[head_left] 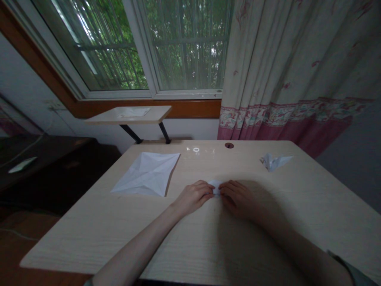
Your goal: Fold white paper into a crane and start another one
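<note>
A small folded piece of white paper [216, 186] lies on the wooden desk [166, 234] between my two hands. My left hand [198, 194] pinches its left edge, thumb and fingers pressed together. On the opposite edge, my right hand [238, 196] grips the paper with its fingers bent. Most of the paper is hidden beneath the fingertips, so its folds cannot be made out. To the left rests a larger creased white paper sheet [149, 172], spread out with fold lines crossing it. A folded white paper shape with pointed ends [274, 162] sits at the right.
A raised shelf [160, 113] on black legs stands at the back left, with white paper [134, 112] on it. A round cable hole [229, 145] is near the back edge. Behind are a window [184, 51] and a curtain [268, 79]; a dark table [59, 147] stands left.
</note>
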The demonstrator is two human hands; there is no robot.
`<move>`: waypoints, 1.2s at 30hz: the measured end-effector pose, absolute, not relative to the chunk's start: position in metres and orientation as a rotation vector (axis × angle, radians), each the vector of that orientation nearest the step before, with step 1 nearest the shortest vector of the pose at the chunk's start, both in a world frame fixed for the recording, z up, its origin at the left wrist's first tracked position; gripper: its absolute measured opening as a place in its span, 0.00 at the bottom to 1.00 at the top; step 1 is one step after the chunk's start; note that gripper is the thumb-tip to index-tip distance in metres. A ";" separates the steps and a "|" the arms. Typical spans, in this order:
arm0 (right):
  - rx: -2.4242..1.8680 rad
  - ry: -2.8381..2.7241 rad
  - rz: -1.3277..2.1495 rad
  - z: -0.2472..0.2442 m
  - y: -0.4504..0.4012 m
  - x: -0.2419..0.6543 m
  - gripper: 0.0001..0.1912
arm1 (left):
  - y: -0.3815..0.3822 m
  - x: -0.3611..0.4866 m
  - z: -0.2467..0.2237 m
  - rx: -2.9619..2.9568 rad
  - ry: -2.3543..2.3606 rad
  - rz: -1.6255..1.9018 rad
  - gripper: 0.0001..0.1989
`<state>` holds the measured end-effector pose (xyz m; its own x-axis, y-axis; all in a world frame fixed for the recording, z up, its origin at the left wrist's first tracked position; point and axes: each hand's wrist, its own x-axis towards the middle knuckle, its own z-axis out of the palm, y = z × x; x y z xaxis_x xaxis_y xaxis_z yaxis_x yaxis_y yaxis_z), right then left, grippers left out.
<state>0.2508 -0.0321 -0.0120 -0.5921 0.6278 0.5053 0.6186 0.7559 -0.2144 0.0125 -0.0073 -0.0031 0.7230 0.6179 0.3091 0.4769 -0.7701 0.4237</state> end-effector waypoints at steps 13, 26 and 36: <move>-1.072 -2.341 0.177 -0.017 -0.030 0.244 0.08 | -0.012 0.017 -0.001 2.516 0.907 0.686 0.06; -1.157 -2.316 0.131 -0.019 -0.027 0.241 0.06 | -0.012 0.022 -0.004 2.550 1.023 0.693 0.05; -1.134 -2.331 0.051 -0.021 -0.027 0.240 0.08 | -0.016 0.029 -0.007 2.559 1.145 0.686 0.06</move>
<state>0.2402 -0.0271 -0.0208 -0.4988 0.7389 0.4531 0.7182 0.6450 -0.2612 0.0292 -0.0159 -0.0073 0.5792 0.7522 0.3144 0.6318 -0.6578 0.4099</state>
